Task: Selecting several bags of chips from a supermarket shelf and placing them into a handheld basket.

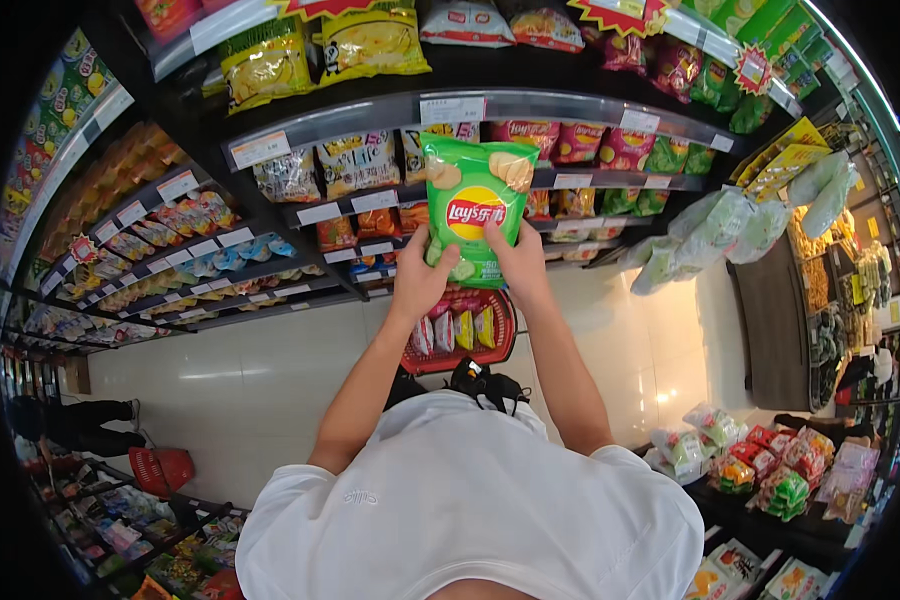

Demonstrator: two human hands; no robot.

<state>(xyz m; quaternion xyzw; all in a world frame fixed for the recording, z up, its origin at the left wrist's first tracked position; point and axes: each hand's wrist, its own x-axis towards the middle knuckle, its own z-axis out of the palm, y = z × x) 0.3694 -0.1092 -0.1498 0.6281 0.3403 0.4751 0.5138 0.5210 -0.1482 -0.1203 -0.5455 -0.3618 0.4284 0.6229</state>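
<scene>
Between both hands I hold a green bag of Lay's potato chips [474, 184], upright with its printed front towards me. My left hand [422, 276] grips the lower left edge, thumb on the front. On the lower right side my right hand [520, 259] does the same, its thumb lying near the yellow and red logo. The fingers behind the bag are hidden. Below the bag, on the floor at my feet, stands a red plastic shopping basket [511, 330] with several small snack bags [454, 330] in it, white, yellow and pink ones among them.
Shelves of snack bags [360, 163] rise in front, with price tags along their edges. Plastic-wrapped bundles [720, 225] hang at the right. A display of packaged snacks [772, 465] stands at lower right. Far left, a person in dark trousers [82, 427] is beside another red basket [161, 471].
</scene>
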